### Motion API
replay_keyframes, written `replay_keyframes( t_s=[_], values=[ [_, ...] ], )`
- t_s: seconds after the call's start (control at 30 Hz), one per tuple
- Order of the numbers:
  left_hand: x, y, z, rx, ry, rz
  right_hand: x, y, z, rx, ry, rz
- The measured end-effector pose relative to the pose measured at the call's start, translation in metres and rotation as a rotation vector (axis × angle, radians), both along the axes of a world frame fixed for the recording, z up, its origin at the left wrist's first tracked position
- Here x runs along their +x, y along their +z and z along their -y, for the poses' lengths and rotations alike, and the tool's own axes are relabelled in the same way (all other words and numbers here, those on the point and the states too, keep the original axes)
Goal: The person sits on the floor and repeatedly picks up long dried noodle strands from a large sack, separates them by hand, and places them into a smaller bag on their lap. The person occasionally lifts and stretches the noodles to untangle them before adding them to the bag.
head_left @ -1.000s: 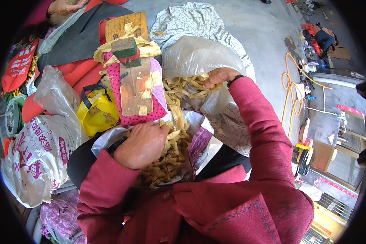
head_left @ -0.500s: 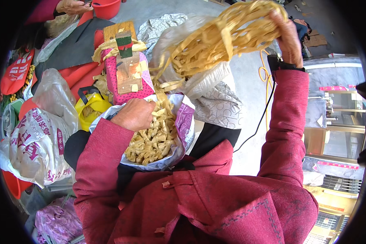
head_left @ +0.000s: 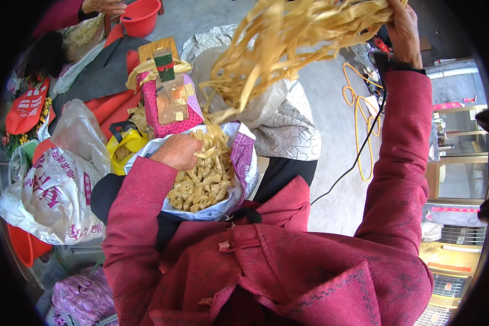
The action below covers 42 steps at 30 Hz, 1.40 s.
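Overhead, right hand [head_left: 405,30] apparently clenches tan strips [head_left: 288,41] trailing down-left into the bag [head_left: 244,163].

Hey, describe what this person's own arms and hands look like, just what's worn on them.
Both arms are in long sleeves of a dark pink, woven-textured padded jacket reaching the wrists. The left hand is bare, with no glove or ring visible. The right hand is also bare, with a dark band at the wrist just above the cuff.

My sleeves [head_left: 402,163] are deep magenta, the strips [head_left: 304,32] I lift are pale straw-yellow, the bag [head_left: 244,163] in my lap shows silver and purple, beside a pink dotted cushion [head_left: 163,117], a yellow bag [head_left: 126,144] and a red bucket [head_left: 140,17].
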<state>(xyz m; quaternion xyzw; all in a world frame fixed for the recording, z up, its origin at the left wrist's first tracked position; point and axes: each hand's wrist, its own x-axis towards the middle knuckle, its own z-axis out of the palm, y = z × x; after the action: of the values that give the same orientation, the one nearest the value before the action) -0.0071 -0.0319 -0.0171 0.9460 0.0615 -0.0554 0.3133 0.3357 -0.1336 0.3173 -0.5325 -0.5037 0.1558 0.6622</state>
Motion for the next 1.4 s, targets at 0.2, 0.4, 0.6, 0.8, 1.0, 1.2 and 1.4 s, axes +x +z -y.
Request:
replay_keyframes(
  t_s=[0.2, 0.4, 0.6, 0.8, 1.0, 1.2, 1.4],
  values=[
    [-0.006, -0.001, 0.005, 0.062, -0.007, -0.050, 0.002, 0.018, 0.000, 0.252, 0.152, -0.089],
    [-0.006, -0.003, 0.007, 0.093, -0.001, -0.037, -0.013, 0.016, 0.010, 0.461, 0.018, 0.178],
    [-0.011, 0.017, 0.007, 0.003, 0.053, 0.018, 0.003, -0.014, 0.015, -0.114, -0.241, 0.310],
    [-0.017, 0.047, 0.005, -0.201, 0.142, 0.049, 0.024, -0.054, 0.007, -0.273, -0.173, 0.280],
    [-0.005, 0.086, 0.004, -0.461, 0.373, 0.283, 0.023, -0.047, 0.017, -0.455, -0.251, 0.530],
    [0.013, 0.139, 0.001, -0.367, 0.537, 0.789, 0.002, -0.017, 0.028, -0.041, -0.127, 0.306],
    [0.030, 0.170, 0.014, -0.298, 0.592, 0.860, -0.032, -0.043, 0.035, -0.267, 0.008, 0.416]
  ],
)
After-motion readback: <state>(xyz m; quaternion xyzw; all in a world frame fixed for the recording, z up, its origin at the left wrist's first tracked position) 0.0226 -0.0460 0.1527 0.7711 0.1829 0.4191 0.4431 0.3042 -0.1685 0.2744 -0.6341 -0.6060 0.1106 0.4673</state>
